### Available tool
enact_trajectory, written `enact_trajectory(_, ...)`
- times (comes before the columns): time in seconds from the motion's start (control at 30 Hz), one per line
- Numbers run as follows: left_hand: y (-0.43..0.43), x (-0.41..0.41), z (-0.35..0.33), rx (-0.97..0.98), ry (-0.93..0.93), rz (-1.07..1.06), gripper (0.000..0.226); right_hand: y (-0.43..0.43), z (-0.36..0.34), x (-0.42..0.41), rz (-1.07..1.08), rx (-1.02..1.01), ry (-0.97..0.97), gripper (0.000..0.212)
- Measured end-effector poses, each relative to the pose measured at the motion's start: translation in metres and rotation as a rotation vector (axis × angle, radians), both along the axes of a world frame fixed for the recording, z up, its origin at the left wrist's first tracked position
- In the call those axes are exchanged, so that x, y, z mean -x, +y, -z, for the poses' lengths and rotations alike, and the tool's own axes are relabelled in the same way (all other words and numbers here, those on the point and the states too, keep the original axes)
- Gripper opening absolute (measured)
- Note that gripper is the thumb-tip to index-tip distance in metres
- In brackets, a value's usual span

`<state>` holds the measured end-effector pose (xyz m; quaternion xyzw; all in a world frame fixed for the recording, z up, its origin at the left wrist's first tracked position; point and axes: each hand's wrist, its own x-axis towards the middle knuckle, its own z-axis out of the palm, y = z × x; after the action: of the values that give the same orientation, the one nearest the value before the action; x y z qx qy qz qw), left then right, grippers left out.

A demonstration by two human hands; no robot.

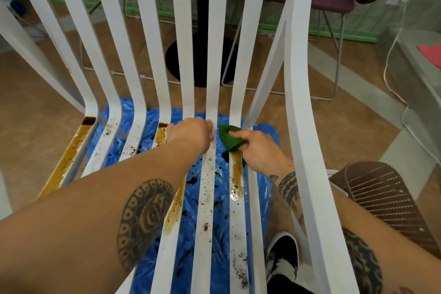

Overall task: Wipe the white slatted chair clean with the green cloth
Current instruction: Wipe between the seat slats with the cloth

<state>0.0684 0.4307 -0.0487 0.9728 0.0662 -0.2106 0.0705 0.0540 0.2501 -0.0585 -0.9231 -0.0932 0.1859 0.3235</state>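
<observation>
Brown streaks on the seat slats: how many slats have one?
3. The far-left slat, the slat just left of the left hand, and the slat just below the green cloth in the right hand. The arms may hide more.

Tight slat gaps, open room over the seat's left half

I see the white slatted chair (213, 55) with its slats standing close, the gaps narrower than my hands, and a blue sheet (222, 246) showing through below. My left hand (191, 133) grips a middle slat at the seat's back edge. Just beside it my right hand (259, 149) pinches the green cloth (230, 136) onto the neighbouring slat, so that back-right corner is crowded. The thick side rail (300, 102) crosses over my right forearm. The seat's left half lies open from above. Past the right edge a brown perforated chair (381, 198) sits near.
</observation>
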Motion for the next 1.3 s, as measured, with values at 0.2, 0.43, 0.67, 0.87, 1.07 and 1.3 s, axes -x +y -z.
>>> enact_trajectory(0.2, 0.0, -0.001, 0.0, -0.012, 0.011, 0.014, 0.032, -0.016, -0.024, 0.0, -0.232, 0.216, 0.057, 0.044)
enact_trajectory(0.43, 0.002, -0.005, 0.007, -0.001, 0.027, -0.026, 0.032, -0.004, -0.03, 0.009, -0.122, 0.131, -0.014, 0.048)
enact_trajectory(0.67, -0.001, 0.0, 0.003, -0.042, 0.048, 0.004, 0.038, -0.012, -0.023, 0.038, -0.148, 0.16, 0.024, 0.049)
enact_trajectory(0.87, -0.003, 0.001, 0.0, -0.072, 0.056, 0.021, 0.04, -0.018, -0.043, 0.029, -0.201, 0.16, 0.102, 0.041)
enact_trajectory(1.07, 0.002, -0.001, 0.004, -0.044, 0.075, -0.004, 0.042, -0.004, -0.033, 0.048, -0.051, 0.088, 0.041, 0.048)
enact_trajectory(1.3, 0.004, 0.01, -0.007, -0.021, -0.05, -0.005, 0.048, -0.017, -0.031, 0.079, -0.21, 0.212, 0.059, 0.042)
